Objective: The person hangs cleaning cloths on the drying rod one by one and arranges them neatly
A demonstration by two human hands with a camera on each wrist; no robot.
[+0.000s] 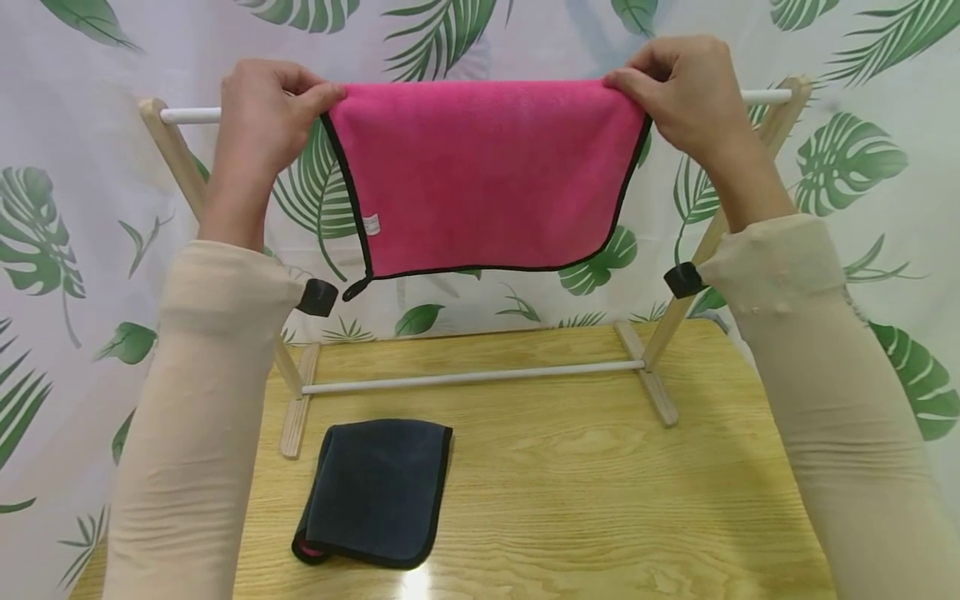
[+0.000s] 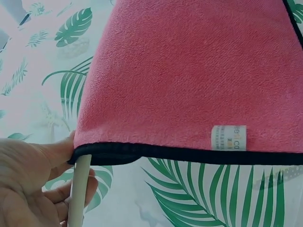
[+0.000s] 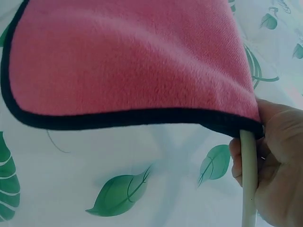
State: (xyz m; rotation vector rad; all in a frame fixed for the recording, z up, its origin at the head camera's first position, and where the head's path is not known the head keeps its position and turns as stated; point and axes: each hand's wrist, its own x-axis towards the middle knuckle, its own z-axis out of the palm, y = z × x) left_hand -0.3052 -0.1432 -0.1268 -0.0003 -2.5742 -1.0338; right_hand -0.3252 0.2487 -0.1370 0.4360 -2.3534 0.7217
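Note:
A pink towel [image 1: 487,175] with black edging hangs folded over the white top bar [image 1: 767,97] of a wooden rack. My left hand [image 1: 266,112] pinches the towel's upper left end against the bar, its fingers around the far side. At the upper right end my right hand [image 1: 686,92] pinches the cloth in the same way. A small white label [image 2: 229,138] sits near the towel's left edge, and a black loop [image 1: 357,289] dangles from its lower left corner. The towel's far half is mostly hidden behind the front.
On the wooden table [image 1: 570,492] lies a folded dark grey towel [image 1: 378,492] with black edging, a bit of pink showing at its corner. The rack's lower white bar [image 1: 472,377] and wooden feet [image 1: 648,375] stand behind it. A leaf-patterned curtain [image 1: 862,50] hangs at the back.

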